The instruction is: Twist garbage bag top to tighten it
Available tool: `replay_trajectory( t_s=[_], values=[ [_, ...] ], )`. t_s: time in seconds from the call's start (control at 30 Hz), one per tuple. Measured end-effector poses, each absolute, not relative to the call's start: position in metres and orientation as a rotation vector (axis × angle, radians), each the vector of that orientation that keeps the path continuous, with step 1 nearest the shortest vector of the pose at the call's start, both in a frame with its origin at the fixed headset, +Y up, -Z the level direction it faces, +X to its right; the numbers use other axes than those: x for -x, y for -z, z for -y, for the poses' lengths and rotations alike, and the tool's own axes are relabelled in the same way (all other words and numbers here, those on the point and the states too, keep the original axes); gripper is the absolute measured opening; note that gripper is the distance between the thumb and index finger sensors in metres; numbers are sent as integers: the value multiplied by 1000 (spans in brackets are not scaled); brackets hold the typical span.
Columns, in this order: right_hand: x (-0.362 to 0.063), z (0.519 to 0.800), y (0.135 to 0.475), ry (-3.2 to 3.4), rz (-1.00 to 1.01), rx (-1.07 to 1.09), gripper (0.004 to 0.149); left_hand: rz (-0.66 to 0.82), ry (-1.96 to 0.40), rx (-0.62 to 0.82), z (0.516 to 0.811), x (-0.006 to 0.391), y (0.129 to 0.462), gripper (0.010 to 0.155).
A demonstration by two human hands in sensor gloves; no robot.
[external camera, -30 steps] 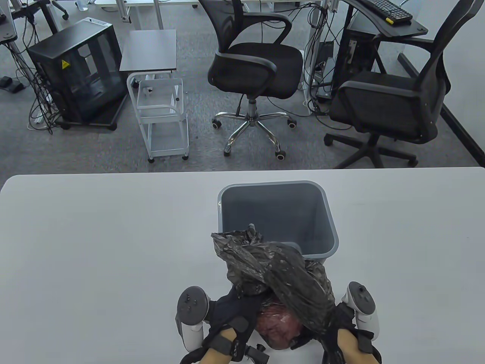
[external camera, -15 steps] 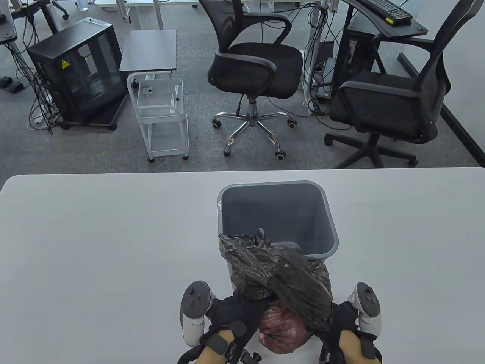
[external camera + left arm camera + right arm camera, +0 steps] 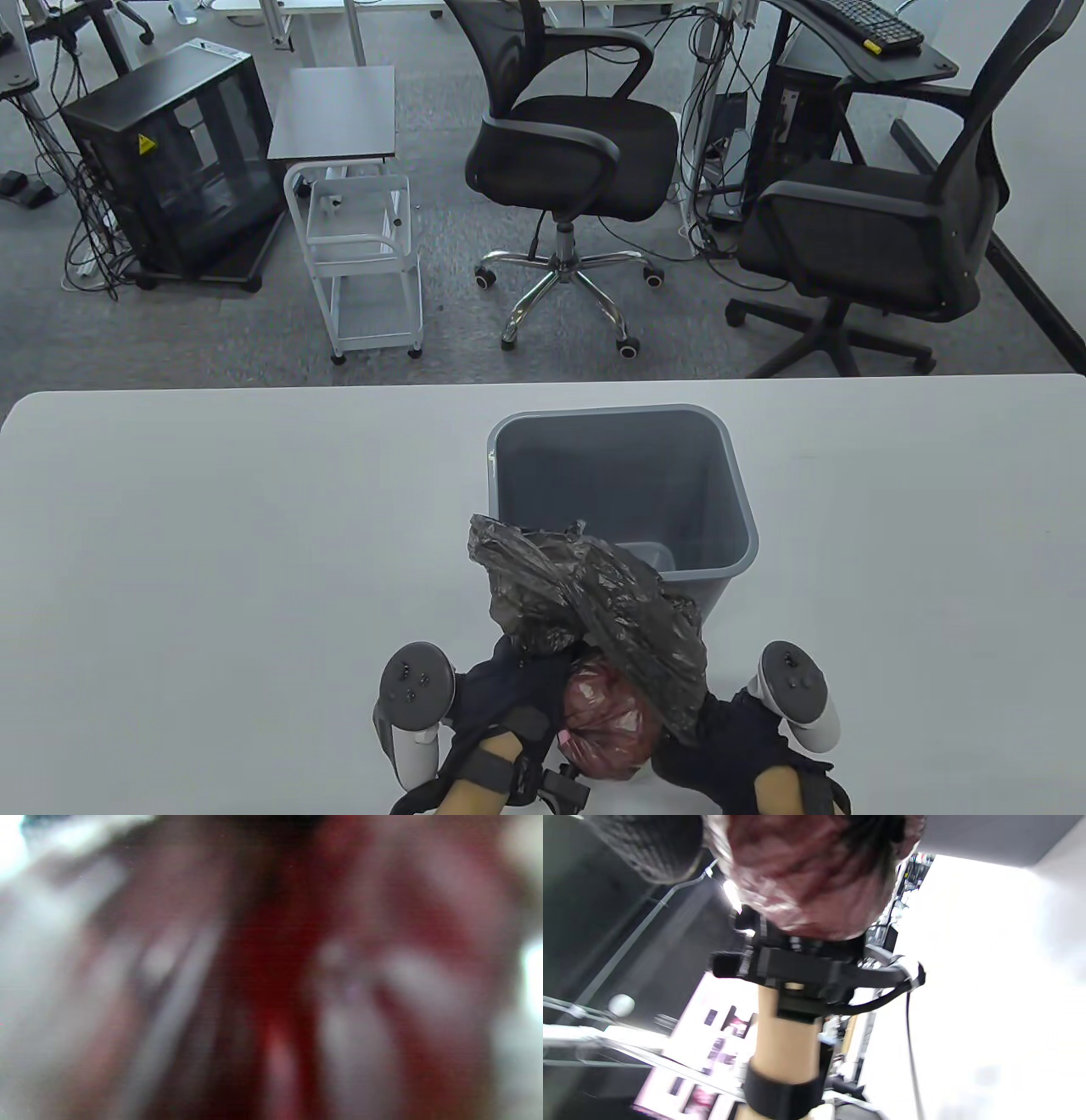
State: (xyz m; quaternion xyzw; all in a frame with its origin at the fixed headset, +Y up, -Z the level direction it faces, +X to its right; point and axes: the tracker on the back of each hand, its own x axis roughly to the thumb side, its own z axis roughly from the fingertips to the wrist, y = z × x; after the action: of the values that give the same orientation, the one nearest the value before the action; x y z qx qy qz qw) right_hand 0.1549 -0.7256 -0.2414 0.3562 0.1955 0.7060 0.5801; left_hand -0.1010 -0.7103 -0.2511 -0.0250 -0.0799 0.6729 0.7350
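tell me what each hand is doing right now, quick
Left hand: on the garbage bag at its left side; the grip itself is hidden.
Right hand: at the bag's lower right edge; cannot tell if it holds it.

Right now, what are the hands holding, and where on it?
Both hands, left hand and right hand, hold the black garbage bag low at its gathered neck, above the reddish bundle. The exact grip is hidden.

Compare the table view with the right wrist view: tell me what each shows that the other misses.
Only the table view shows the grey bin, the black bag top flopped against it, and the right hand. Only the right wrist view shows the left forearm and its strap from below. Both show the reddish bag body and the left hand beside it.
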Motion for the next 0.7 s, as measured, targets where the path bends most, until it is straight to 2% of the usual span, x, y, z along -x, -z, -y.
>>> replay_trajectory(
  t_s=[0.1, 0.2, 0.27, 0.43, 0.53, 0.63, 0.7],
  values=[
    [-162, 725, 246, -1555, -398, -733, 105, 261, -1457, 102, 711, 97, 253, 42],
    [-167, 731, 247, -1361, -503, -646, 97, 356, -1575, 192, 712, 90, 253, 47],
    [-166, 734, 246, -1326, -543, -618, 93, 382, -1607, 195, 712, 88, 252, 47],
    [-165, 739, 245, -1384, -589, -574, 89, 273, -1453, 78, 713, 96, 253, 45],
    [-163, 735, 244, -1450, -543, -651, 99, 212, -1417, 37, 713, 101, 252, 44],
    [-156, 725, 241, -1570, -633, -886, 113, 186, -1436, 49, 716, 99, 251, 44],
    [-155, 722, 241, -1644, -560, -882, 112, 197, -1442, 76, 718, 95, 249, 45]
  ],
)
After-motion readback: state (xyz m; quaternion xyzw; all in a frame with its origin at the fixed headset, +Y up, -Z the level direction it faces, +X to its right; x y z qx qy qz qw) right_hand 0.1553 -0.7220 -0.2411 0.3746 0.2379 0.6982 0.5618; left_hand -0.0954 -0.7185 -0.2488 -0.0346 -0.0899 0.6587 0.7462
